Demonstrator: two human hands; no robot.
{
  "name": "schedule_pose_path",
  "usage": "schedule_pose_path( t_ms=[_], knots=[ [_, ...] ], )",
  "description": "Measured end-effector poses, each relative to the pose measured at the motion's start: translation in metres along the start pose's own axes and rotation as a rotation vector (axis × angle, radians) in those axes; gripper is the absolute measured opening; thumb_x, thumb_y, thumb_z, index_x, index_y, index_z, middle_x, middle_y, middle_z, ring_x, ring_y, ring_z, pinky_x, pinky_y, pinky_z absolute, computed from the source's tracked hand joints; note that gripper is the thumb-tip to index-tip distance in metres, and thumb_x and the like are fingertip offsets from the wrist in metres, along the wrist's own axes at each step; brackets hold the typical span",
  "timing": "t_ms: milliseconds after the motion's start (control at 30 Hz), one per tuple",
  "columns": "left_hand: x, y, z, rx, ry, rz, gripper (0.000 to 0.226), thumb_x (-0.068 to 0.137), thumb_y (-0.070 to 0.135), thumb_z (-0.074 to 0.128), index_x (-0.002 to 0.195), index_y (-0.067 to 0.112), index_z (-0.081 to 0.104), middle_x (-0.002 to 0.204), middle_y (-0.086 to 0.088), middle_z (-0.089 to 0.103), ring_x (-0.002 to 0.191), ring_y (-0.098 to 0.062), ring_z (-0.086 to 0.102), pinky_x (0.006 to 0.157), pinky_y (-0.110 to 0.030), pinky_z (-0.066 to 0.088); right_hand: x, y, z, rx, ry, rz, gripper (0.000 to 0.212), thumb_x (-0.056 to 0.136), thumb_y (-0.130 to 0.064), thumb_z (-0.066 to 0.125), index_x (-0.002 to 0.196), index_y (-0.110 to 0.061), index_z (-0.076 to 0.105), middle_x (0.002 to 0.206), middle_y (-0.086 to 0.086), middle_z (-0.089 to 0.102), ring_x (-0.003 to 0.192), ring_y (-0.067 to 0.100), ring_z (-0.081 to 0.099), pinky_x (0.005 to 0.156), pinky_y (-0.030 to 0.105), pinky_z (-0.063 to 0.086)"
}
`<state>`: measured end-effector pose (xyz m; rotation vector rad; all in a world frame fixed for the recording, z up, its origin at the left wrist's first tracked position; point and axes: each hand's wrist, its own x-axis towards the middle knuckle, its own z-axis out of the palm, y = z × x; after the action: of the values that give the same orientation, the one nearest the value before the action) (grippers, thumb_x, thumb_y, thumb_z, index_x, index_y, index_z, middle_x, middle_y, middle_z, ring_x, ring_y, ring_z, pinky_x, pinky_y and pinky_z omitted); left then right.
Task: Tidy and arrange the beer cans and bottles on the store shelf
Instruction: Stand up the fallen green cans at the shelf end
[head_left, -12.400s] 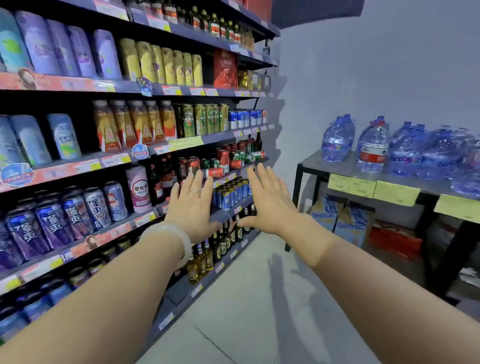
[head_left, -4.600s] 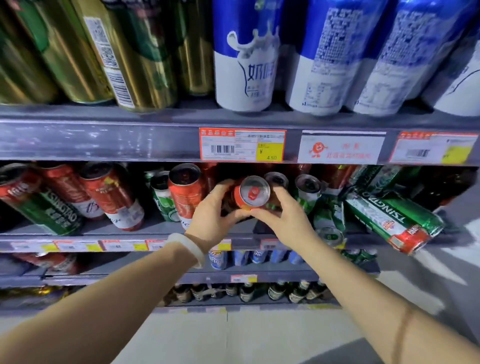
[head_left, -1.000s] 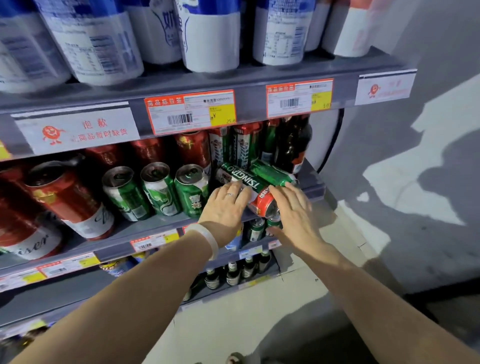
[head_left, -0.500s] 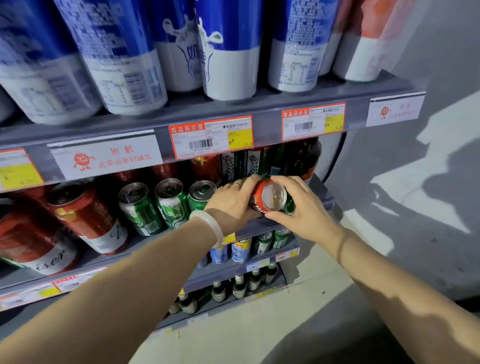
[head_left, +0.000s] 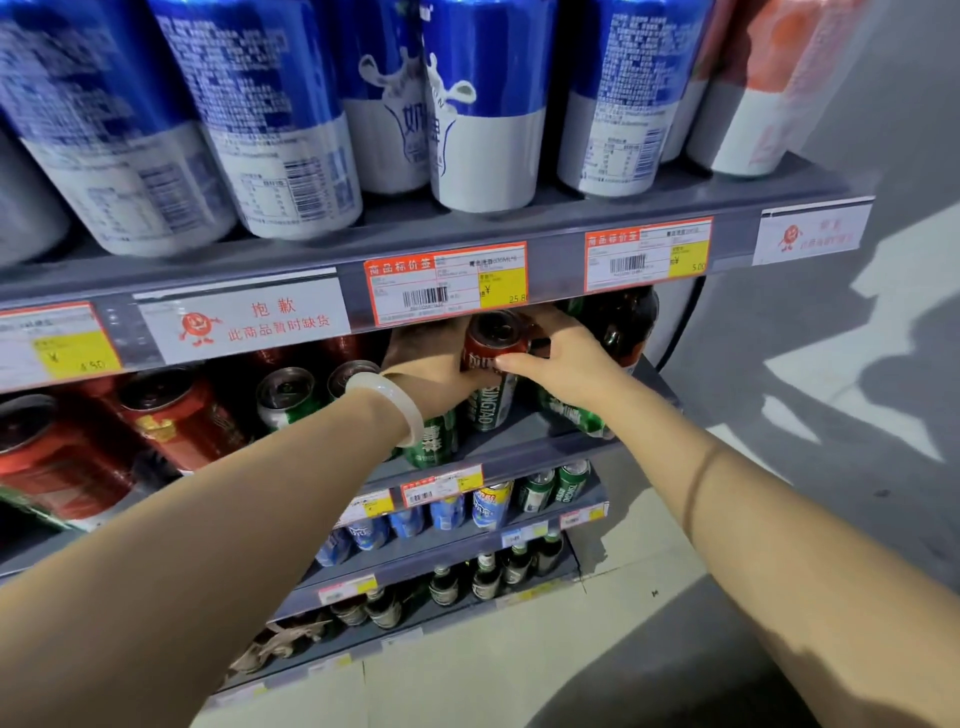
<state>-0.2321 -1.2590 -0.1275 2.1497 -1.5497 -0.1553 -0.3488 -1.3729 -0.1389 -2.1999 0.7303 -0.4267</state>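
Observation:
A tall green Tsingtao can with a red top (head_left: 492, 364) stands near the right end of the beer shelf (head_left: 524, 441). My left hand (head_left: 431, 366) grips its left side and my right hand (head_left: 563, 351) grips its right side near the top. A second green Tsingtao can (head_left: 574, 415) lies on its side just under my right wrist. Upright green cans (head_left: 288, 397) and red cans (head_left: 176, 421) stand to the left. A dark bottle (head_left: 623, 322) stands behind my right hand.
Blue-and-white cans (head_left: 483, 104) fill the shelf above, and its lip with price tags (head_left: 447, 283) hangs just over my hands. Lower shelves hold blue cans (head_left: 447, 512) and dark bottles (head_left: 485, 574). Grey floor (head_left: 779, 415) lies to the right.
The red-topped Tsingtao can, lying tilted on others a second ago, has been lifted and turned upright between both hands. The view has moved closer to the shelf.

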Motion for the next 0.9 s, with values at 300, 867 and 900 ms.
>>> schedule_pose_path(
  t_ms=[300, 867, 900],
  knots=[
    [-0.006, 0.000, 0.000, -0.056, -0.040, -0.092, 0.059, 0.085, 0.040, 0.059, 0.136, 0.020, 0.036, 0.135, -0.003, 0.051, 0.124, -0.023, 0.045, 0.093, -0.022, 0.025, -0.002, -0.007, 0.003, -0.027, -0.101, 0.035, 0.050, 0.092, -0.029, 0.056, 0.138, -0.021, 0.039, 0.135, 0.005, 0.049, 0.124, 0.020, 0.045, 0.093, 0.020, 0.031],
    [-0.020, 0.039, 0.078, 0.310, -0.210, 0.242, 0.071, 0.085, 0.019, 0.055, 0.144, 0.008, 0.017, 0.150, -0.012, 0.021, 0.133, -0.030, 0.026, 0.112, -0.037, 0.023, -0.077, 0.085, -0.029, -0.243, 0.202, 0.042, 0.064, 0.075, -0.021, 0.076, 0.131, -0.011, 0.048, 0.133, 0.006, 0.049, 0.126, 0.021, 0.044, 0.099, 0.016, 0.025],
    [-0.017, 0.041, 0.085, 0.320, -0.242, 0.206, 0.074, 0.086, 0.019, 0.055, 0.145, 0.010, 0.013, 0.151, -0.011, 0.017, 0.135, -0.029, 0.023, 0.113, -0.036, 0.021, -0.079, 0.092, -0.027, -0.252, 0.171, 0.071, 0.074, 0.072, -0.025, 0.079, 0.135, -0.012, 0.043, 0.136, 0.006, 0.046, 0.129, 0.020, 0.041, 0.100, 0.017, 0.024]
  ],
)
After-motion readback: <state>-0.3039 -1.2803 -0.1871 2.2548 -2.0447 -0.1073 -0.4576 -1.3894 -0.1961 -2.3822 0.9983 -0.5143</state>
